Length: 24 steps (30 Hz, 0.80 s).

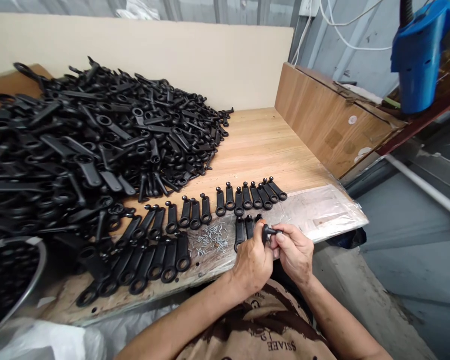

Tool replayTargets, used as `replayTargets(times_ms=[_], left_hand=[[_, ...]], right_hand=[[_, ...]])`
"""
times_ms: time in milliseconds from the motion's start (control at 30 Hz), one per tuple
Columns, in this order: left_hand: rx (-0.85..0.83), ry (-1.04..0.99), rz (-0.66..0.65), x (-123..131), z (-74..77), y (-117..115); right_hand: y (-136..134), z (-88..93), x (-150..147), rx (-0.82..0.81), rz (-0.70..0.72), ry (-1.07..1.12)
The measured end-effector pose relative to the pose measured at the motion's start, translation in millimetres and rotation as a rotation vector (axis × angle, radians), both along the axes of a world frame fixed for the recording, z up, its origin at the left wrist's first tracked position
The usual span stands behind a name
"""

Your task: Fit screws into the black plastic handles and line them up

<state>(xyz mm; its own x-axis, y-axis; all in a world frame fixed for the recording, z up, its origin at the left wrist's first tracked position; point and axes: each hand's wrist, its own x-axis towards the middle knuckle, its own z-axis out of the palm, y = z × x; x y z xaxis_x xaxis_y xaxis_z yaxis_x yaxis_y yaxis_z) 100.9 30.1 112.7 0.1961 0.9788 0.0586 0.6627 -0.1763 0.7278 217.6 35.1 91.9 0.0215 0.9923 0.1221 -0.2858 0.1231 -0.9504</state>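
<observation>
Close to the table's front edge, my left hand (pixel 252 262) is closed around a black plastic lever arm (pixel 267 233); its rounded dark end sticks up past the thumb. The fingertips of my right hand (pixel 296 252) pinch the narrow tip of the same piece from the right. My fingers hide most of it. Just behind my left hand lie a few black lever arms with ring ends (pixel 240 234). To the left of them is a scattered heap of small silver screws (pixel 212 240).
Several lever arms (pixel 206 209) form rows across the wooden table (pixel 258 140). A large pile of black parts (pixel 108 130) covers the left side. A bucket (pixel 42 252) holds dark pieces at lower left. A wood-coloured box (pixel 322 115) and a blue device (pixel 418 65) stand right.
</observation>
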Motion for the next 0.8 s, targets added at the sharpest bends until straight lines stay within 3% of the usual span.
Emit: replayTargets(times_ms=[133, 267, 367, 500, 600, 700, 800], left_hand=[[-0.061, -0.175, -0.027, 7, 4.9, 4], [-0.225, -0.435, -0.297, 10, 16.1, 9], [-0.345, -0.446, -0.371, -2, 19.1, 7], [-0.419, -0.542, -0.267, -42, 12.9, -7], [-0.361, -0.559, -0.112, -82, 9.1, -23], [-0.277, -0.589, 0.039, -122, 10.4, -48], [-0.197, -0.673, 0.172, -154, 10.4, -75]], right_hand=[[6, 4.3, 7, 0.175, -0.102, -0.287], [19, 24.3, 36, 0.294, -0.098, -0.646], [42, 33.1, 58, 0.274, -0.075, -0.924], [78, 20.8, 65, 0.165, 0.038, -1.234], [91, 3.3, 59, 0.118, 0.133, -1.362], [91, -8.7, 59, 0.151, 0.226, -1.433], [100, -10.9, 64, 0.223, 0.215, -1.580]])
